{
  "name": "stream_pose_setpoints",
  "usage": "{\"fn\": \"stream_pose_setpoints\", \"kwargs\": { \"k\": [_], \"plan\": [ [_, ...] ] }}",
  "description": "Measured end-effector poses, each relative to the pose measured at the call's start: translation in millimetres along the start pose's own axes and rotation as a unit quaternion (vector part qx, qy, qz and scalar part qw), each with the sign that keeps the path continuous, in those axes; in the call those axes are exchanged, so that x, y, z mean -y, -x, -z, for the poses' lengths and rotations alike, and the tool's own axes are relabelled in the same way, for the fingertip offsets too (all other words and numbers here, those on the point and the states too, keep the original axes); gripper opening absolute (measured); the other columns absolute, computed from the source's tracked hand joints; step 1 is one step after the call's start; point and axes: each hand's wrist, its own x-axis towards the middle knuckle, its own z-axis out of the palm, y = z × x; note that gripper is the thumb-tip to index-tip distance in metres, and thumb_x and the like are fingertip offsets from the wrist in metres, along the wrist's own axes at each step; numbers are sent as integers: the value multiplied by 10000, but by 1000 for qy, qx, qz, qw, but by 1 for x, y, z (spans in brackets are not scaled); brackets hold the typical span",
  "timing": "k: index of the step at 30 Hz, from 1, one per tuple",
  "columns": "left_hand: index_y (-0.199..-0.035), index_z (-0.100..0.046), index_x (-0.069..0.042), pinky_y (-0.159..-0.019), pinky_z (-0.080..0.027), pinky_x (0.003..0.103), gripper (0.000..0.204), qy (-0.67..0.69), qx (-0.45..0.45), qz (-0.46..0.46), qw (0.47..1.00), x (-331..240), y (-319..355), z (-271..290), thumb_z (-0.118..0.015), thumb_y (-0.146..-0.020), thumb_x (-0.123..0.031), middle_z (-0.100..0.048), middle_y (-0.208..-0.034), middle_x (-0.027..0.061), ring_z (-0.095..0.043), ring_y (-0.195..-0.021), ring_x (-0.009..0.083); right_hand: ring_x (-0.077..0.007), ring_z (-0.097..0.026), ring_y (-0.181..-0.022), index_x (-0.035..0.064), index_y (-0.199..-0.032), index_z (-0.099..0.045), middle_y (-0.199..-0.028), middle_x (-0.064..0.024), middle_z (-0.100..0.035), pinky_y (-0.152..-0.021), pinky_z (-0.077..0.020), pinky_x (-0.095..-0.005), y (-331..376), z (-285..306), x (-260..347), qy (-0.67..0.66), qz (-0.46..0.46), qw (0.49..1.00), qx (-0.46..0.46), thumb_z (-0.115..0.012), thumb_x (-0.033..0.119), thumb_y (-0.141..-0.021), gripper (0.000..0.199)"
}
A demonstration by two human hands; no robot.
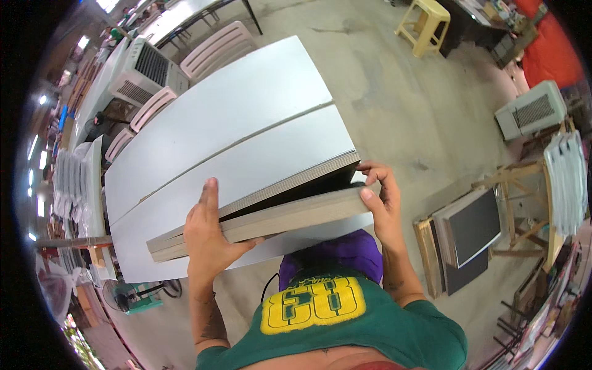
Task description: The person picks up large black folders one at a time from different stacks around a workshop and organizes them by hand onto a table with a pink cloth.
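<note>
Grey board stock fills the centre of the frame: I see a thick stack of grey boards [290,216] held at an angle just below centre, its layered edge facing the camera. My left hand [209,237] grips the stack's lower left part, fingers together and laid flat on the top face, thumb hooked under the bottom edge. My right hand [382,203] grips the right end of the stack, fingers curled over the top corner and the thumb pressed against the edge. Both hands are clamped on the stack. Beneath and beyond it, two large white panels [234,129] lie side by side, running from lower left to upper centre, with a thin seam between them. In the upper left stand pink plastic chairs [216,49] and a white air cooler [145,71]. A yellow stool [424,24] stands at upper right on the concrete floor [394,105]. At right, framed boards [472,228] lean near a wooden stand [530,209].
</note>
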Motion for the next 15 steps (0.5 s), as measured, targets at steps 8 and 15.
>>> {"fn": "stream_pose_setpoints", "kwargs": {
  "k": [8,15],
  "plan": [
    [-1402,-441,-135,-1092,-243,584,994,-117,38,2,992,24,42,22,-825,-570,-521,-322,-1493,206,-314,-1374,378,-235,-563,-1070,15,-1270,-442,-1166,-177,-592,-923,-449,-381,2,-5,-17,-82,-23,990,112,-730,702,-648,970],
    [-1289,-541,-145,-1087,-298,545,857,-82,-86,210,970,101,113,46,-873,-543,-409,-419,-1407,211,-365,-1342,363,-243,-587,-1013,-13,-1101,-537,-1061,-146,-598,-876,-471,-379,0,-3,-25,-70,-12,991,112,-759,701,-615,892]
  ]
}}
